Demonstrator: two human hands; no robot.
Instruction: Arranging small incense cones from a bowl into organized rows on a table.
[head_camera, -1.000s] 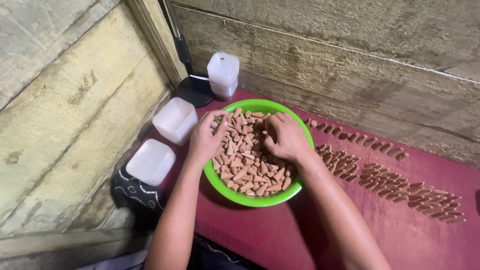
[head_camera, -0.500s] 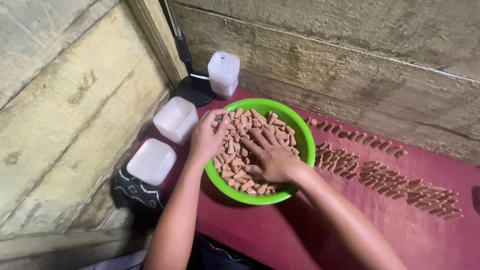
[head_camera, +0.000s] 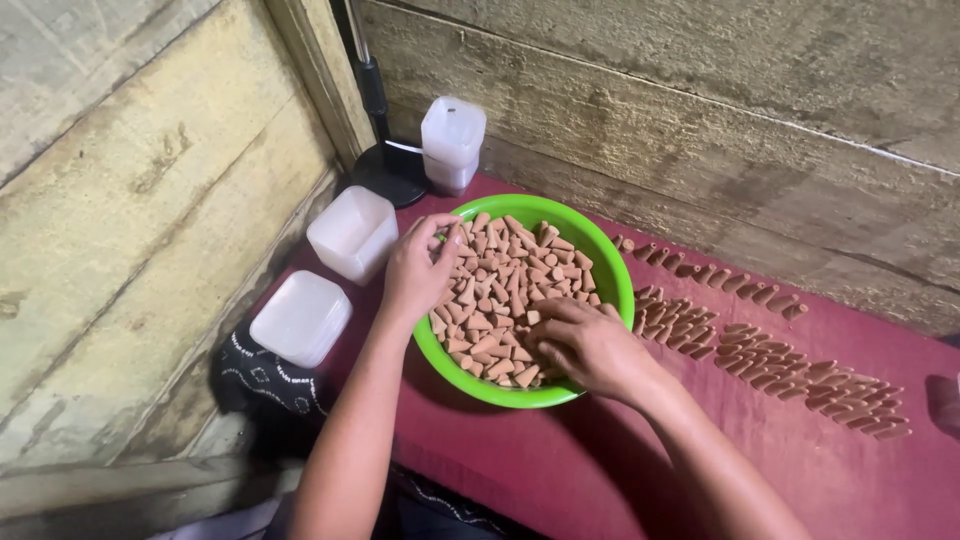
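A green bowl (head_camera: 612, 272) full of small brown cones (head_camera: 510, 275) sits on a dark red cloth. My left hand (head_camera: 415, 275) rests on the bowl's left rim, its fingers pinching cones at the edge of the pile. At the near side of the bowl, my right hand (head_camera: 588, 345) lies palm down on the pile, fingers curled into the cones. What exactly lies under that palm is hidden.
Rows of the same brown cones (head_camera: 770, 350) lie on the red cloth (head_camera: 560, 460) to the right of the bowl. White plastic tubs (head_camera: 352, 232) and a lid stack (head_camera: 300, 317) stand left; another tub (head_camera: 452, 140) and a black stand base (head_camera: 385, 175) sit behind. Wooden plank walls enclose the back and left.
My right hand has slid from the bowl's far right toward its near edge, over the cones. The left hand stays at the left rim.
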